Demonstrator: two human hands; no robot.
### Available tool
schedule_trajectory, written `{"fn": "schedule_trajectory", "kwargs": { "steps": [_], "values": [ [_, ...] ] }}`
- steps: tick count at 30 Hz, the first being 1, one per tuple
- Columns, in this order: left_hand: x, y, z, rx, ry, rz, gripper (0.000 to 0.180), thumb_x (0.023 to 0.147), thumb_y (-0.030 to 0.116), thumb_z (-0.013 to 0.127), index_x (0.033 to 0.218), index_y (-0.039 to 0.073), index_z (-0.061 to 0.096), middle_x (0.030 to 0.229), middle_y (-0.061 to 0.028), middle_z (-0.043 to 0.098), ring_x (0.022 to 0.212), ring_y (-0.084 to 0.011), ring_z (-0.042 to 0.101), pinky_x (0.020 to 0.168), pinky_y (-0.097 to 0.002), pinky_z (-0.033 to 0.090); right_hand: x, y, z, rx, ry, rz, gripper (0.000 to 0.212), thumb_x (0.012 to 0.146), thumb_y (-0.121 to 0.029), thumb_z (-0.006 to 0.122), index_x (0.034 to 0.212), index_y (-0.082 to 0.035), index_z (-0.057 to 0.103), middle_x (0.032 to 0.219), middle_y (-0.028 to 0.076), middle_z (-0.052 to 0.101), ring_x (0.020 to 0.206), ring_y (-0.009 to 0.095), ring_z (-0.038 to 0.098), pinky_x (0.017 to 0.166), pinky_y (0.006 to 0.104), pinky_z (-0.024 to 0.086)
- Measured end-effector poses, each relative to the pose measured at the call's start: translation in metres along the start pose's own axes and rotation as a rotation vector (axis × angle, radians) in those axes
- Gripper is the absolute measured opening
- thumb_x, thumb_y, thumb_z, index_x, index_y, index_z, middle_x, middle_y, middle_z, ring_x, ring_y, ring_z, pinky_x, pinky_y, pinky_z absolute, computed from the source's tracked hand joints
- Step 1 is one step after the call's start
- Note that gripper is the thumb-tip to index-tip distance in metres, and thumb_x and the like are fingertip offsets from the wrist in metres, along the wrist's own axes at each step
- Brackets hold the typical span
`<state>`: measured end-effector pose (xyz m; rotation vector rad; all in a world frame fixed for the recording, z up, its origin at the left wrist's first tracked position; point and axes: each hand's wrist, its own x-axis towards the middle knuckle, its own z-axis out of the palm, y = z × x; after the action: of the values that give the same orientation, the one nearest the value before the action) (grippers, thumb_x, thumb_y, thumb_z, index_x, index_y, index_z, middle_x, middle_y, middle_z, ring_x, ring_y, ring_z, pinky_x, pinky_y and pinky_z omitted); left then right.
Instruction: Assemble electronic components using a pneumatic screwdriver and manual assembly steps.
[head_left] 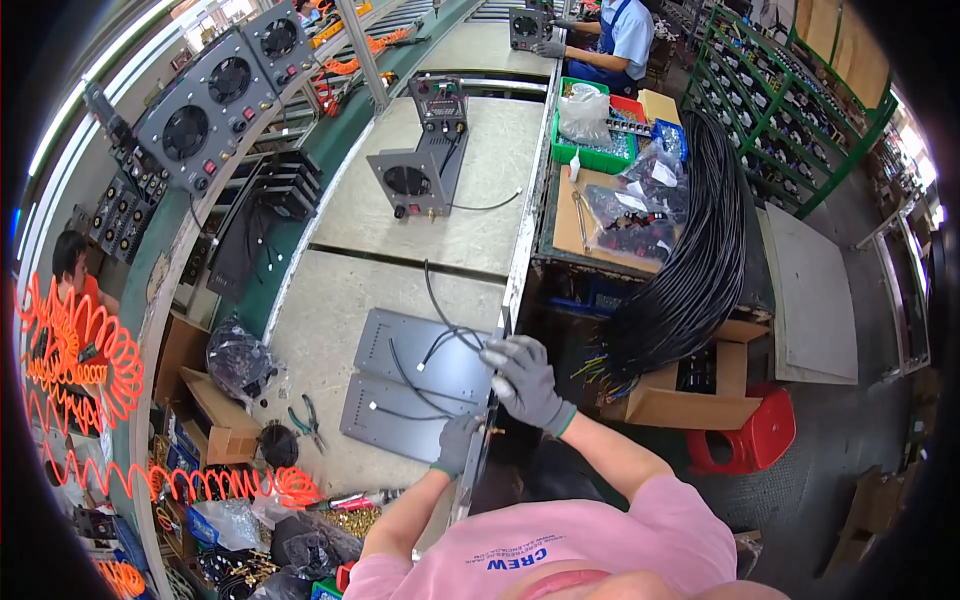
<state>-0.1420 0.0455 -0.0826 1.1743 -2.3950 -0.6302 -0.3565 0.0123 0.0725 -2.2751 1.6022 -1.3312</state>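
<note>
A grey metal chassis panel (420, 345) with black wires (440, 340) running over it lies on the work board near me. My right hand (522, 378), in a grey glove, grips the panel's right upright edge near the top. My left hand (457, 443), also gloved, holds the same edge lower down, by a small brass fitting (492, 430). A second flat grey panel (395, 415) sits just below the first.
Further up the conveyor table (400, 220) stands an open grey machine case (420, 170). A thick bundle of black cables (690, 250) hangs to the right over cardboard boxes (680, 400). Pliers (308, 420) lie at left. A red stool (750, 435) stands right. Another person (610, 40) works far ahead.
</note>
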Motion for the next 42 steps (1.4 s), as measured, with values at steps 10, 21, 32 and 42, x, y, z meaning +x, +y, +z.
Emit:
{"fn": "schedule_trajectory", "kwargs": {
  "steps": [10, 21, 32, 42],
  "values": [
    [0.042, -0.019, -0.004, 0.151, 0.283, -0.257, 0.023, 0.088, 0.026, 0.047, 0.086, 0.011, 0.065, 0.090, -0.0087, 0.060, 0.086, -0.0298, 0.053, 0.079, -0.0438, 0.038, 0.013, 0.029, -0.012, 0.267, -0.093, -0.056, 0.023, 0.083, -0.018, 0.056, 0.102, -0.009, 0.064, 0.108, 0.009, 0.059, 0.097, 0.028, 0.054, 0.089, 0.0391, 0.042],
    [0.097, -0.038, -0.004, 0.310, 0.281, -0.382, 0.018, 0.078, 0.020, 0.056, 0.094, 0.011, 0.059, 0.097, -0.0109, 0.057, 0.089, -0.0307, 0.052, 0.080, -0.0443, 0.039, 0.039, 0.154, 0.024, 0.274, 0.023, 0.294, 0.032, 0.087, -0.015, 0.053, 0.116, -0.001, 0.053, 0.108, 0.020, 0.054, 0.103, 0.037, 0.053, 0.090, 0.0406, 0.044],
    [0.108, -0.047, -0.009, 0.281, 0.268, -0.463, 0.019, 0.073, 0.018, 0.056, 0.090, 0.012, 0.059, 0.092, -0.0102, 0.056, 0.083, -0.0298, 0.053, 0.072, -0.0428, 0.040, 0.349, 0.346, 0.124, -0.421, -0.077, 0.163, 0.064, 0.090, -0.045, 0.044, 0.141, -0.009, 0.028, 0.133, 0.017, 0.044, 0.122, 0.031, 0.043, 0.098, 0.0502, 0.032],
    [0.107, -0.052, -0.010, 0.298, 0.228, -0.477, 0.018, 0.072, 0.020, 0.057, 0.088, 0.013, 0.059, 0.087, -0.0090, 0.053, 0.081, -0.0293, 0.052, 0.070, -0.0427, 0.039, 0.519, 0.378, 0.171, -0.630, -0.126, 0.290, 0.071, 0.091, -0.054, 0.033, 0.146, -0.013, 0.019, 0.154, 0.004, 0.016, 0.141, 0.023, 0.017, 0.106, 0.0615, 0.018]
  ]
}}
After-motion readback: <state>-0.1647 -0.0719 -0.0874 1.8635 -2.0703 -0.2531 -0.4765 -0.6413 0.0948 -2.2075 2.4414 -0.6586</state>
